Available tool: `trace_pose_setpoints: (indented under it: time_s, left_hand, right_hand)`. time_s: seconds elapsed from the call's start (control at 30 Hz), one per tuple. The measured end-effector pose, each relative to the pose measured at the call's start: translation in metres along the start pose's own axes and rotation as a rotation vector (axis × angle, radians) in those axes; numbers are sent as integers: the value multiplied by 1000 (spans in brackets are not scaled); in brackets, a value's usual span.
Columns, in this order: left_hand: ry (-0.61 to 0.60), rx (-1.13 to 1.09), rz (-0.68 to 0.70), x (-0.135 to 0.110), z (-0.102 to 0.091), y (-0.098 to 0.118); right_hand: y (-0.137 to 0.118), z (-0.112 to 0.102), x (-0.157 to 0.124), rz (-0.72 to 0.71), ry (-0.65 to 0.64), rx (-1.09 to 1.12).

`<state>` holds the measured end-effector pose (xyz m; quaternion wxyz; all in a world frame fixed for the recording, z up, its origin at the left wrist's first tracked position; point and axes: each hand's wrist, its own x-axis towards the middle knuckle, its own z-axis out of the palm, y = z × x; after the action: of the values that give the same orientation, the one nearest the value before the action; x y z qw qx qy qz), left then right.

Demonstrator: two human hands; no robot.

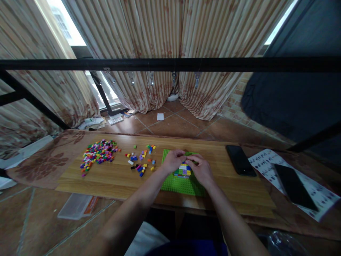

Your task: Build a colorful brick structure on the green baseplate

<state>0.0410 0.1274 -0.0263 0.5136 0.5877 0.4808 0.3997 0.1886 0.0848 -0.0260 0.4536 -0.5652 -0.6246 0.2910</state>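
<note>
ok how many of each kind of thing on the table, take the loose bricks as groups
green baseplate: 1
brick build: 1
black phones: 2
printed sheet: 1
loose brick groups: 2
total: 7

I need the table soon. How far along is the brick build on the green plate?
Done: a small multicoloured brick stack stands on the green baseplate. In hand: the left hand and right hand meet at its top. Left: much of the baseplate shows bare, and a pile plus a scattered group of loose bricks lie on the table.
</note>
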Motion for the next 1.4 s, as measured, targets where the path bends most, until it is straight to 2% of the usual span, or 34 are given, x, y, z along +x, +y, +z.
trace_pose_setpoints:
  time_s: [0.23,0.43,0.57,0.8,1.0,1.13,1.27,1.4]
  left_hand:
    - [37,-66,-11,-1,4,0]
    - [39,9,61,0,4,-1]
    - [42,36,48,1,4,0]
    - [54,42,11,5,5,1]
    - [57,21,21,4,7,2]
    - [59,-8,32,1,7,2]
    - [107,-37,65,-4,-8,7]
    - [217,-146,78,-19,-40,7]
  right_hand:
    - [1,0,1,14,-4,11]
    - [1,1,2,46,8,60]
    - [3,0,-3,76,46,94]
    - [5,-16,-19,99,195,132]
    - [-3,-28,-31,141,239,192]
    - [1,-34,-41,168,235,200]
    - [18,-39,-55,223,254,183]
    - [33,-41,-73,291,266,128]
